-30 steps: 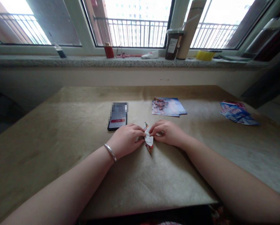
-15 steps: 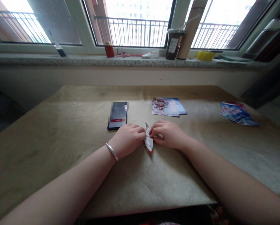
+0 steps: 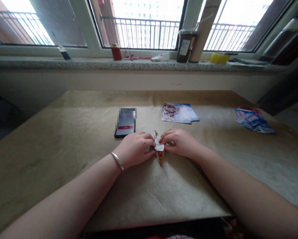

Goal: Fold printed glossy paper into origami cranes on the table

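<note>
A small piece of folded paper [image 3: 159,154], white on one face and orange-patterned on the other, stands between my hands over the table. My left hand [image 3: 137,148], with a silver bangle at the wrist, pinches its left side. My right hand [image 3: 180,142] has its thumb and fingers closed on the right side. The paper comes to a point at both the far and near ends, and a white flap lies across its middle. My fingertips hide part of the folds.
A phone [image 3: 125,123] lies just beyond my left hand. Printed sheets [image 3: 180,113] lie past my right hand, and blue-and-red packets or cards [image 3: 254,120] sit at the table's [image 3: 144,202] right. A cup [image 3: 186,46] and other items stand on the windowsill [image 3: 89,64].
The white flap at the paper's near end has folded back toward the middle, so more orange pattern shows. My left fingers have opened slightly at the thumb; both hands stay nearly in place.
</note>
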Tool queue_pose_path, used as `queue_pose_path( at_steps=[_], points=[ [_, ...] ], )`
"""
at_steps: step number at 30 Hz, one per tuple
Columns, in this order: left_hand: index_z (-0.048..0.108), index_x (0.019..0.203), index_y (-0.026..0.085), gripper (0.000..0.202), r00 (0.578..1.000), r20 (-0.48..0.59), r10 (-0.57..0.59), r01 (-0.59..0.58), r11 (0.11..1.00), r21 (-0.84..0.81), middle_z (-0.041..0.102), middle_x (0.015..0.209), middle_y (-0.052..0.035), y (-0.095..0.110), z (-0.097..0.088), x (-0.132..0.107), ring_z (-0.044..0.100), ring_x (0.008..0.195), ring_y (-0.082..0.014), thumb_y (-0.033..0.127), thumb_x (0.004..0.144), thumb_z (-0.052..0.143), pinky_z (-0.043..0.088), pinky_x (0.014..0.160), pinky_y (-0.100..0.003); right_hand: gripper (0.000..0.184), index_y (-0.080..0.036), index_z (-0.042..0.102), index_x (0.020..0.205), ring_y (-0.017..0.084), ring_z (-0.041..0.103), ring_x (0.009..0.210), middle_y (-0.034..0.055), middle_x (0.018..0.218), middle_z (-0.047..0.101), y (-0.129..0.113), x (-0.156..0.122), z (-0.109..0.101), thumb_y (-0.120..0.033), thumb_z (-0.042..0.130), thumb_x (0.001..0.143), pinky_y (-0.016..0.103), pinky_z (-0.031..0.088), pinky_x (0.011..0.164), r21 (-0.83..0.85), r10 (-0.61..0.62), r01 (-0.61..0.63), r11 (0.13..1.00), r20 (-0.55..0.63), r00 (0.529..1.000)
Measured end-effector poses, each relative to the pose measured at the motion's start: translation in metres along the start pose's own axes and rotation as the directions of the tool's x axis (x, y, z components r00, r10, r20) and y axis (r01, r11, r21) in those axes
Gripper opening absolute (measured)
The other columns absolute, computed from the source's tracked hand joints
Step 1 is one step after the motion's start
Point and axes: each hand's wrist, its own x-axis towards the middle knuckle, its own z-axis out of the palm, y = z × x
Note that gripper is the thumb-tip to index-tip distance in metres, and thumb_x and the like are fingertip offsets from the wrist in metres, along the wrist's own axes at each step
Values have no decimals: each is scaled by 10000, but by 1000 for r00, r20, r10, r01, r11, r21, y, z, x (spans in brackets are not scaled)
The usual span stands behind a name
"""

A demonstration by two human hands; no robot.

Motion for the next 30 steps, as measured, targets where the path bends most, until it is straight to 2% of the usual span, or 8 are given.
queue_pose_path(
  at_steps=[6, 13, 17, 23, 27, 30],
  points=[
    [683, 822, 190, 202, 996, 5, 91, -91, 989, 115, 676, 853, -30, 1, 1, 3, 610, 843, -174, 270, 899, 515, 467, 730, -281, 112, -202, 703, 733, 155, 647, 797, 27, 823, 721, -4, -1, 1, -151, 605, 756, 269, 470, 790, -1, 4, -4, 1000, -6, 1000],
    [627, 804, 147, 141, 993, -51, 108, -88, 953, 291, 659, 792, -48, 7, 5, 5, 600, 756, -193, 239, 873, 545, 435, 681, -315, 74, -206, 680, 803, 195, 613, 857, 36, 858, 702, -11, 0, -4, -236, 622, 770, 314, 420, 786, -299, -25, 48, 953, 79, 997],
    [613, 769, 144, 140, 991, -67, 120, -94, 946, 310, 654, 779, -41, 6, 6, 7, 595, 733, -191, 218, 865, 544, 429, 691, -324, 66, -195, 677, 791, 195, 600, 852, 35, 854, 695, -15, 2, -4, -216, 617, 773, 309, 404, 768, -365, -35, 66, 929, 90, 995],
    [628, 762, 168, 140, 997, -54, 55, -42, 976, 214, 645, 779, -26, 0, 8, 9, 579, 727, -177, 261, 853, 576, 429, 704, -314, 39, -190, 665, 757, 184, 578, 791, 33, 799, 679, -11, 4, 3, -191, 632, 736, 298, 395, 745, -324, -11, 20, 946, 29, 1000],
    [650, 780, 174, 56, 998, -57, -24, 27, 997, 66, 647, 817, -29, -5, 14, 11, 580, 767, -169, 217, 798, 620, 456, 720, -285, 53, -201, 667, 767, 190, 564, 822, 31, 799, 678, -8, 6, 4, -191, 621, 743, 311, 388, 776, -285, 22, -12, 959, 31, 999],
    [657, 804, 170, 51, 996, -67, -57, 54, 998, -39, 651, 870, -40, -7, 17, 12, 583, 843, -170, 162, 772, 617, 474, 788, -279, 89, -196, 675, 791, 203, 550, 861, 42, 845, 679, -8, 7, 5, -174, 599, 749, 321, 401, 803, -251, 54, -45, 967, 28, 998]
  ],
)
